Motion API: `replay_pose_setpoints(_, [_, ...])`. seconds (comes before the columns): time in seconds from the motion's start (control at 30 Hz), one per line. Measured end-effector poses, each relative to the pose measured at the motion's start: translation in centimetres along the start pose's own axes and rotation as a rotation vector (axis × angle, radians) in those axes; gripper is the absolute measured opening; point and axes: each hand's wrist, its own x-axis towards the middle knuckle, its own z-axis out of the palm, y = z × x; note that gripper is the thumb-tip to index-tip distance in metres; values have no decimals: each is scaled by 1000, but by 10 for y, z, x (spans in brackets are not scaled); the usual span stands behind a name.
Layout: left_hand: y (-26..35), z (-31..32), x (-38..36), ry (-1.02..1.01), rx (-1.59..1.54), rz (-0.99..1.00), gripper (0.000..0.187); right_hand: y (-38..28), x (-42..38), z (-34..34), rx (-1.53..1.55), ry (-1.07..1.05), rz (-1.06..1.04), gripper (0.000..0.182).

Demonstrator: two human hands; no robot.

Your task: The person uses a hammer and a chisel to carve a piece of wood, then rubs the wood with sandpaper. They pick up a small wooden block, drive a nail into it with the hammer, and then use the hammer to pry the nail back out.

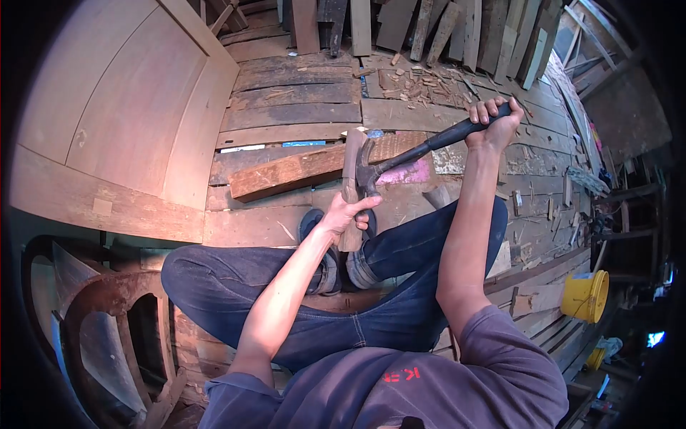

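My right hand (493, 123) is wrapped round the dark grip of a claw hammer (409, 156), out to the right at arm's length. The hammer's head lies against or right beside a long, narrow wooden piece (350, 171), whose exact kind I cannot make out. My left hand (351, 214) is closed round the lower part of that piece, which is held roughly upright between my knees. Just beyond it, a rough reddish-brown wooden beam (289, 171) lies on the plank floor (286, 114).
A large panelled wooden door (136, 107) is at the left, above a curved wooden frame (107, 293). Boards (400, 25) lean along the back, with wood chips (421, 89) scattered before them. A yellow bucket (586, 297) sits at the right.
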Motion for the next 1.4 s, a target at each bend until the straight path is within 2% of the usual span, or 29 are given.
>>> replay_pose_setpoints(0.47, [-2, -2, 1, 274, 149, -33, 35, 17, 1, -3, -46, 140, 27, 31])
replay_pose_setpoints(0.57, [0, -4, -2, 243, 210, 1, 55, 24, 4, -10, -44, 154, 42, 31])
replay_pose_setpoints(0.67, [-3, -2, -2, 337, 269, -17, 56, 29, 8, -17, -36, 150, 63, 31])
replay_pose_setpoints(0.77, [2, 1, -6, 324, 289, -54, 49, 31, 7, -19, -42, 166, 85, 31])
replay_pose_setpoints(1.0, [0, -2, -5, 305, 279, -79, 46, 37, 3, -17, -77, 203, 74, 30])
replay_pose_setpoints(1.27, [-9, -14, -2, 268, 231, -70, 48, 47, 8, -24, -120, 104, 136, 31])
replay_pose_setpoints(1.3, [-6, -13, -4, 254, 205, -64, 44, 41, 10, -26, -105, 53, 173, 26])
replay_pose_setpoints(1.4, [-1, -9, -5, 369, 244, -73, 41, 21, 20, -26, -495, -73, 124, 16])
